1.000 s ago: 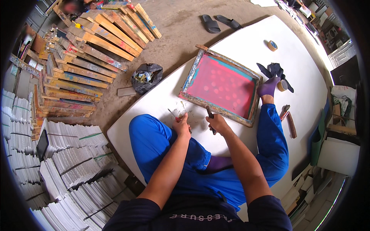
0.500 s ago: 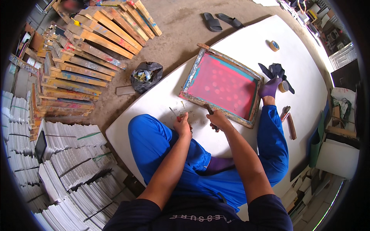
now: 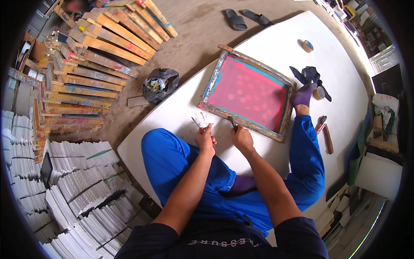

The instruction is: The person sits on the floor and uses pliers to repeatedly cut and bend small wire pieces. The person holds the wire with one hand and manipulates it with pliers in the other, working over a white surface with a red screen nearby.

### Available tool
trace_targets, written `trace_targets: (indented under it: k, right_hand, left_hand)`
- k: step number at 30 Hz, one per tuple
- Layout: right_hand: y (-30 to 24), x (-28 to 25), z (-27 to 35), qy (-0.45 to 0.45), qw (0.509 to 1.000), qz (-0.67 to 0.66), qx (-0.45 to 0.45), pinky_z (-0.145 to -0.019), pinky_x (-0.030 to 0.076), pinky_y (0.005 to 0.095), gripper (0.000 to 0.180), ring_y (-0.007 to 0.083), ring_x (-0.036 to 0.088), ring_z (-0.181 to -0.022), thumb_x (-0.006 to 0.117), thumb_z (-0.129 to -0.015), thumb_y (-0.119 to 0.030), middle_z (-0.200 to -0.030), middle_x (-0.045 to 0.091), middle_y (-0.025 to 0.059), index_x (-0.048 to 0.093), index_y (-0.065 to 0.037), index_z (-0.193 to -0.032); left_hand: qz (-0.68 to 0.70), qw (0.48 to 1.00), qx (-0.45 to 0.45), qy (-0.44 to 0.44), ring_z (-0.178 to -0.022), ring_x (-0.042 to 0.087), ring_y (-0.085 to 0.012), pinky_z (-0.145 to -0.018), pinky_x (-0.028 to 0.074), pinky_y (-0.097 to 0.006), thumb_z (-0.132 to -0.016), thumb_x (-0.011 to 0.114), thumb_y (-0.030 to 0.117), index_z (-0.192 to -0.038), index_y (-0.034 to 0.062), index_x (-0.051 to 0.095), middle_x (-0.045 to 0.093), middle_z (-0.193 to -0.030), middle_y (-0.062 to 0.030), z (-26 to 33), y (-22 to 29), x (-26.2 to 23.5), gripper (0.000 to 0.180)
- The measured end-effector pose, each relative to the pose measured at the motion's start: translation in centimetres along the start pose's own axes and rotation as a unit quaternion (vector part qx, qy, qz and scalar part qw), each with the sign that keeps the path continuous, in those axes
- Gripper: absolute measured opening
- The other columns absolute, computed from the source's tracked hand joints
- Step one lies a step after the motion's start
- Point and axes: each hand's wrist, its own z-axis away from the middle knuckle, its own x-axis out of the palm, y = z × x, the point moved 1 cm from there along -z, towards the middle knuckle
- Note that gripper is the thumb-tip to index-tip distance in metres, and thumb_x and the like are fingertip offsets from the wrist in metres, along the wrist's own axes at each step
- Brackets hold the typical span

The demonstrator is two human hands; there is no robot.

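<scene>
A wooden screen-printing frame (image 3: 241,117) with pink and teal ink on its mesh lies on a white board (image 3: 172,116) between my legs. My right hand (image 3: 243,140) is closed around a dark tool (image 3: 233,122) that looks like pliers, its head at the frame's near edge; whether it touches the wood I cannot tell. In my closed left hand (image 3: 205,140) is a thin metal-shafted tool (image 3: 196,123), apparently a screwdriver, pointing up and left. Tiny bits, perhaps staples (image 3: 202,115), are scattered on the board beside it.
Rolls of tape (image 3: 307,46), a black cloth (image 3: 307,77) and a hammer (image 3: 328,139) lie on the board. Off it are a black rubbish bag (image 3: 160,85), slippers (image 3: 235,20), stacked wooden frames (image 3: 86,86) and bundled white sheets (image 3: 82,181). My right foot (image 3: 303,96) is beside the frame.
My right hand has turned and moved slightly left, bringing the dark tool more upright at the frame's near edge. My left hand has barely shifted. The view has tilted a little.
</scene>
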Motion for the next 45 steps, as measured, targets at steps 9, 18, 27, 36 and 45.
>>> trace_targets:
  k: [9, 18, 27, 36, 45]
  right_hand:
    - [0.7, 0.4, 0.4, 0.1, 0.994, 0.002, -0.039, -0.07, 0.055, 0.0538, 0.039, 0.0468, 0.067, -0.075, 0.055, -0.093, -0.035, -0.077, 0.068, 0.0286, 0.064, 0.003, -0.096]
    - [1.4, 1.8, 3.4, 0.003, 0.983, 0.038, -0.18, -0.067, 0.054, 0.0516, 0.033, 0.0426, 0.068, -0.072, 0.061, -0.09, -0.035, -0.075, 0.067, 0.0243, 0.064, -0.002, -0.094]
    - [1.5, 1.7, 1.9, -0.227, 0.937, -0.26, -0.06, -0.055, 0.053, 0.0335, 0.036, 0.0196, 0.069, -0.067, 0.061, -0.095, -0.035, -0.08, 0.068, 0.0107, 0.061, 0.0, -0.098]
    - [-0.5, -1.1, 0.1, -0.198, 0.932, -0.301, 0.023, -0.046, 0.051, 0.0319, 0.035, 0.0193, 0.069, -0.062, 0.058, -0.098, -0.035, -0.078, 0.067, 0.0105, 0.058, 0.0, -0.097]
    - [-2.2, -2.9, -0.8, -0.217, 0.931, -0.285, 0.068, -0.04, 0.05, 0.0384, 0.035, 0.0237, 0.067, -0.056, 0.057, -0.098, -0.03, -0.071, 0.064, 0.0152, 0.054, 0.004, -0.101]
  left_hand:
    - [-0.059, 0.988, -0.073, -0.119, -0.043, 0.043, -0.0084, -0.042, 0.035, -0.028, -0.09, 0.073, 0.039, -0.1, 0.0095, 0.063, 0.053, -0.07, 0.0023, 0.0, -1.2, -0.7, 0.033]
    - [-0.037, 0.987, -0.055, -0.145, -0.044, 0.045, -0.0089, -0.041, 0.037, -0.028, -0.09, 0.073, 0.031, -0.098, 0.0108, 0.062, 0.053, -0.072, 0.0025, -0.4, -1.4, -0.8, 0.024]
    - [-0.021, 1.0, 0.007, 0.012, -0.046, 0.043, -0.0093, -0.042, 0.036, -0.027, -0.088, 0.076, 0.027, -0.093, 0.0123, 0.06, 0.053, -0.078, 0.0018, -1.4, -1.3, -1.8, 0.022]
    - [-0.018, 0.998, 0.051, 0.039, -0.045, 0.043, -0.011, -0.041, 0.034, -0.028, -0.085, 0.078, 0.026, -0.095, 0.0085, 0.059, 0.054, -0.078, -0.0019, 0.1, -0.2, -1.2, 0.028]
    - [-0.048, 0.993, 0.085, 0.059, -0.042, 0.044, -0.0121, -0.038, 0.033, -0.03, -0.084, 0.078, 0.029, -0.092, 0.0084, 0.059, 0.055, -0.072, -0.002, -1.0, -0.9, -1.1, 0.029]
